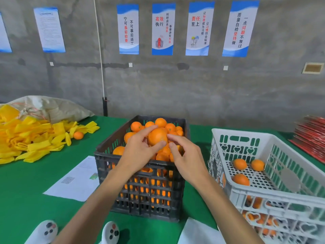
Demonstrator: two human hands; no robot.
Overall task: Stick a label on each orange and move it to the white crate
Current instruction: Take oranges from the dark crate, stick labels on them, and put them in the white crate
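My left hand [139, 148] grips an orange [157, 137] above the black crate [140, 194], which is heaped with several oranges. My right hand [186, 155] is right beside that orange, its fingertips touching the fruit's right side; whether a label sits under them is hidden. To the right stands the white crate [274, 191], stacked on another white crate, with three oranges [240, 163] lying on its perforated floor.
A pile of yellow foam sleeves [29, 140] with one loose orange [78, 135] lies at the left on the green table. A printed sheet [77, 180] lies left of the black crate. Red packs [311, 138] are stacked at the far right. Two white controllers [110, 233] sit near the front edge.
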